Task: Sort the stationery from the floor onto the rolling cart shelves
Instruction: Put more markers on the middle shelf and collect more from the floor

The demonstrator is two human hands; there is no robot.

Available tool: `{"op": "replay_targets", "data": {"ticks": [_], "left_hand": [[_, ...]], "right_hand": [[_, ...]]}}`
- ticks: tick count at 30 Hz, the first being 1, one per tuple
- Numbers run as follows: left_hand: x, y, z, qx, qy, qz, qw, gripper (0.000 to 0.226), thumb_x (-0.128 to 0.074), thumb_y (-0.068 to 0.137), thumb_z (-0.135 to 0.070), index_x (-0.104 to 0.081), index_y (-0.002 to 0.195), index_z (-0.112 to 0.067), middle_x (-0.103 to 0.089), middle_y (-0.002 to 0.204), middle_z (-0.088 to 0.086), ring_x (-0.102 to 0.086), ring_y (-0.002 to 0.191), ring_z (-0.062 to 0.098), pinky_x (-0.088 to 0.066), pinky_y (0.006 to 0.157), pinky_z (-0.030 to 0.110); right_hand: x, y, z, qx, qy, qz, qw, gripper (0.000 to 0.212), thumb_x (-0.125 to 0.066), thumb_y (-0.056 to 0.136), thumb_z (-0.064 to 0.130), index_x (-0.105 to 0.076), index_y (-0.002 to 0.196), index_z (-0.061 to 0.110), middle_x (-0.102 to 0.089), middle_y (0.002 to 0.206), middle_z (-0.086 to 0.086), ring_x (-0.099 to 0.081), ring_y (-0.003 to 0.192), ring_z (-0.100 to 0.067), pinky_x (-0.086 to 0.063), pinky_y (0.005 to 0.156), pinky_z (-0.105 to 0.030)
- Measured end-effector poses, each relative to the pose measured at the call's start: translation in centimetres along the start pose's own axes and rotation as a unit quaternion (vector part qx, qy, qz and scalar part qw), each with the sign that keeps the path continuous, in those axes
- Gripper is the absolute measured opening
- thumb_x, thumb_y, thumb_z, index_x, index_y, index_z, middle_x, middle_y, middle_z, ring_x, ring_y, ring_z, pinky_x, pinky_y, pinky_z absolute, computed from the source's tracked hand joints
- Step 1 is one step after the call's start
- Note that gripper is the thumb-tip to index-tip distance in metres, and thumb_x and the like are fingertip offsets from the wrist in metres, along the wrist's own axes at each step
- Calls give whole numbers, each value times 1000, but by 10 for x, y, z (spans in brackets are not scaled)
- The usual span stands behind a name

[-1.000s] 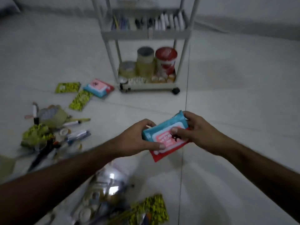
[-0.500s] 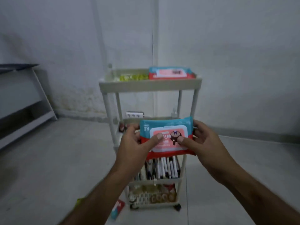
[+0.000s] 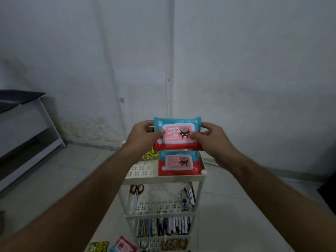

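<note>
Wipes pack (image 3: 177, 132) now above cart (image 3: 163, 179)

Dim room — white walls (image 3: 254, 70), tiled floor (image 3: 60, 175), low shelf (image 3: 27, 124).

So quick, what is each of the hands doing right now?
Left hand: holding the left end of the wipes pack.
Right hand: holding the right end of the same pack.

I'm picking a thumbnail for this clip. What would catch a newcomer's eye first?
The teal-and-red wipes pack, held at centre frame by the left hand and right hand. Just below it a matching second wipes pack lies on the top shelf of the cream rolling cart, whose lower shelves hold scissors and pens.
</note>
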State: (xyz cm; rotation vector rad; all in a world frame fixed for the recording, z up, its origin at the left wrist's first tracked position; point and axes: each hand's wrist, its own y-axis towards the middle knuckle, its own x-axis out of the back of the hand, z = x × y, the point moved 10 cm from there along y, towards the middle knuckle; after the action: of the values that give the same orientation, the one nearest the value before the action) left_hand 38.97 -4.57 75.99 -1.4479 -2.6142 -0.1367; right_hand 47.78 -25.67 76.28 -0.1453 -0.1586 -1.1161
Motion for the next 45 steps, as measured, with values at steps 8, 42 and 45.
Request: {"op": "replay_targets", "data": {"ticks": [8,42,45], "left_hand": [[-18,63,53,105,104,-25,989,74,-87,77,-15,-47,139,-10,-65,123,12,-70,99,25,-61,84,42],[69,-256,368,-148,338,8,930,19,-67,91,-18,-64,110,-16,-60,116,-1,-53,112,15,-44,97,36],[93,-280,466,-94,338,14,936,18,-67,91,-24,-64,107,-18,-60,111,-6,-55,108,16,-46,94,41]], "right_hand": [[-11,86,-44,-40,-163,-23,986,57,-71,92,31,-43,139,15,-63,124,-7,-67,84,-14,-57,62,-24],[-262,-213,-341,286,-371,215,857,20,-60,93,31,-64,105,16,-55,99,-3,-51,92,-24,-43,79,-39],[-307,-237,-434,246,-360,259,862,18,-60,93,32,-66,104,18,-57,94,-1,-51,89,-21,-44,78,-38]]}}
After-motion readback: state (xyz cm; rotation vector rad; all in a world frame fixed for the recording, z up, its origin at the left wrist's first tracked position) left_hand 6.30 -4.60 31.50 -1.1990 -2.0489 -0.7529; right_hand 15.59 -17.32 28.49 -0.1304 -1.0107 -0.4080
